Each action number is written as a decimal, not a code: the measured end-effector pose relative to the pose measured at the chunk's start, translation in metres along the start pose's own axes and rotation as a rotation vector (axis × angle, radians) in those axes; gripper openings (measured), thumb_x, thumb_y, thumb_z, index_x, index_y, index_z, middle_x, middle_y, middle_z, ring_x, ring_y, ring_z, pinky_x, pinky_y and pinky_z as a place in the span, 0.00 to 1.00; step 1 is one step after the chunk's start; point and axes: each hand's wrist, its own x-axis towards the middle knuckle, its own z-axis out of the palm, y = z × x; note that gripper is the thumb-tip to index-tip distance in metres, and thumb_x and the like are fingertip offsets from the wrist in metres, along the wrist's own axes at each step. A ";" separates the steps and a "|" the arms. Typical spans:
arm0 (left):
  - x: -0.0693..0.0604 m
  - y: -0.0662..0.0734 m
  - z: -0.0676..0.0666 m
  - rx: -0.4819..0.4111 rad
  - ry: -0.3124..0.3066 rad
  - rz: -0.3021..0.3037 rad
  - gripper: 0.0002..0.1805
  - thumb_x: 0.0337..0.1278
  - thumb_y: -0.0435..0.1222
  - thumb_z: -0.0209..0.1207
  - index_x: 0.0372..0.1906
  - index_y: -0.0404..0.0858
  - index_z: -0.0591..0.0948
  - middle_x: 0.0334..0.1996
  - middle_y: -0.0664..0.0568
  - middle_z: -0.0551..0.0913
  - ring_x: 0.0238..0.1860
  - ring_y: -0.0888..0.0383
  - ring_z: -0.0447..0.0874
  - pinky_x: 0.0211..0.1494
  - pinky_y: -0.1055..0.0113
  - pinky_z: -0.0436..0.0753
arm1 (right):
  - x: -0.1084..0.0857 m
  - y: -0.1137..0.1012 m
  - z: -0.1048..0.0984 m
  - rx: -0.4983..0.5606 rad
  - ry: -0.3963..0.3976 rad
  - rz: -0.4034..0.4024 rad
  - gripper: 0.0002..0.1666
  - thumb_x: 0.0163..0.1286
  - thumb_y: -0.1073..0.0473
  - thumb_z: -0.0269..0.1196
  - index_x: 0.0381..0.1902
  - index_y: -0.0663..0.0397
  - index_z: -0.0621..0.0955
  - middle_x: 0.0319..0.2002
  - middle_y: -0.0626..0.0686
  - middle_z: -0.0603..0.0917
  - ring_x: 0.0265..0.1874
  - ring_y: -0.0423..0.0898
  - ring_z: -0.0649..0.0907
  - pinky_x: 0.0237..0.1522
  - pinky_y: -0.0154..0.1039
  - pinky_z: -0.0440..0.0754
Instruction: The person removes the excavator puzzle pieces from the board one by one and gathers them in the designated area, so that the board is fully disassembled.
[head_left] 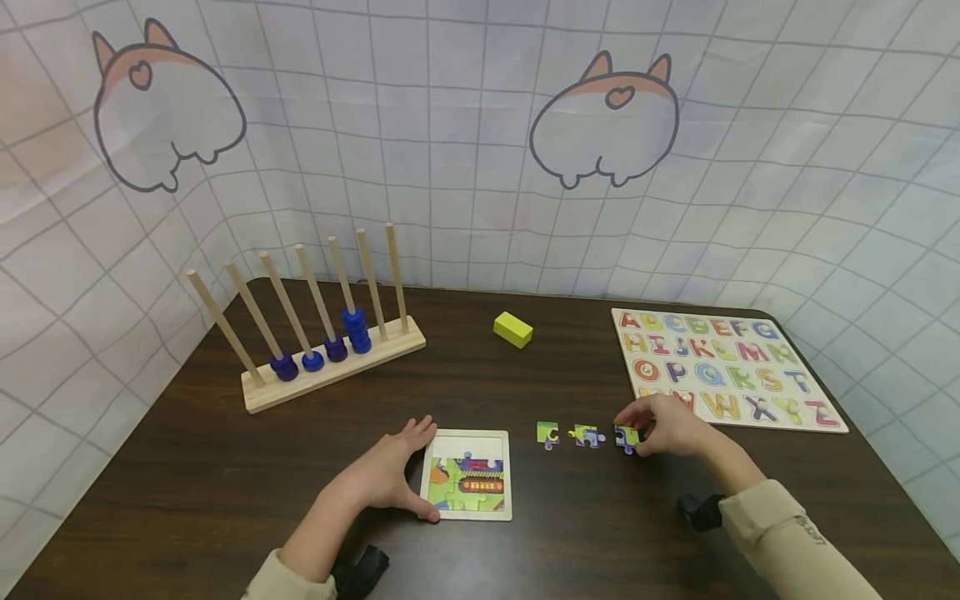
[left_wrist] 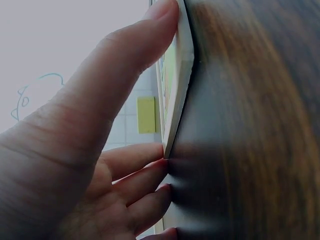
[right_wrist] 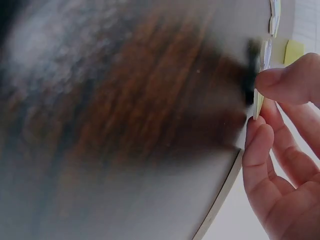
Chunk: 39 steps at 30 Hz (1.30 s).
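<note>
Hands are set well apart: the puzzle tray is touched at its left corners by the wide-spread left hand; well right of the tray's bare far strip, a puzzle piece is pinched by the right hand, beyond two loose pieces.

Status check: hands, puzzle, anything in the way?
Left hand touching left side of puzzle tray. Right hand pinching puzzle piece. Tray top unfilled. Two loose pieces between tray and right hand.

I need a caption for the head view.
Left hand touches a part-filled jigsaw tray; right hand pinches a jigsaw piece.
</note>
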 end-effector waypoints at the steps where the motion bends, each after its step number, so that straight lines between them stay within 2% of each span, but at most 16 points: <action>1: 0.000 0.000 0.000 -0.001 -0.002 -0.002 0.60 0.22 0.52 0.75 0.67 0.32 0.61 0.69 0.43 0.54 0.70 0.45 0.46 0.66 0.42 0.49 | 0.000 0.001 0.000 -0.001 0.000 0.001 0.20 0.44 0.70 0.70 0.39 0.62 0.82 0.37 0.54 0.82 0.34 0.47 0.79 0.31 0.34 0.79; 13: 0.000 -0.001 0.000 -0.001 -0.013 -0.015 0.60 0.22 0.52 0.75 0.67 0.34 0.61 0.69 0.45 0.54 0.70 0.46 0.46 0.66 0.43 0.50 | -0.001 -0.005 0.002 -0.041 0.041 -0.032 0.22 0.43 0.69 0.70 0.41 0.61 0.82 0.36 0.52 0.82 0.33 0.47 0.78 0.29 0.34 0.78; 17: -0.001 0.000 -0.001 -0.004 -0.013 -0.008 0.58 0.26 0.52 0.74 0.67 0.33 0.60 0.69 0.44 0.54 0.70 0.45 0.46 0.65 0.42 0.50 | 0.001 -0.014 0.004 -0.030 0.064 -0.088 0.21 0.44 0.68 0.70 0.41 0.63 0.82 0.35 0.53 0.82 0.32 0.48 0.79 0.28 0.33 0.77; 21: -0.002 0.001 -0.002 -0.016 -0.014 0.014 0.56 0.29 0.49 0.74 0.67 0.31 0.60 0.69 0.42 0.54 0.69 0.44 0.46 0.64 0.40 0.50 | 0.007 -0.024 0.008 -0.014 0.060 -0.130 0.20 0.47 0.67 0.70 0.41 0.63 0.81 0.38 0.55 0.82 0.36 0.51 0.81 0.30 0.35 0.79; 33: 0.000 0.000 -0.001 -0.014 -0.013 0.005 0.54 0.32 0.49 0.73 0.67 0.32 0.61 0.69 0.42 0.53 0.69 0.44 0.45 0.65 0.41 0.50 | 0.033 -0.062 0.028 0.018 0.024 -0.148 0.22 0.48 0.61 0.71 0.43 0.60 0.82 0.40 0.55 0.82 0.37 0.50 0.80 0.34 0.42 0.80; 39: -0.001 0.001 -0.001 -0.022 -0.017 0.005 0.54 0.31 0.49 0.73 0.67 0.32 0.61 0.69 0.42 0.54 0.69 0.44 0.45 0.65 0.41 0.50 | 0.046 -0.080 0.040 0.041 -0.001 -0.200 0.22 0.49 0.59 0.71 0.43 0.60 0.82 0.37 0.54 0.81 0.33 0.49 0.77 0.31 0.35 0.78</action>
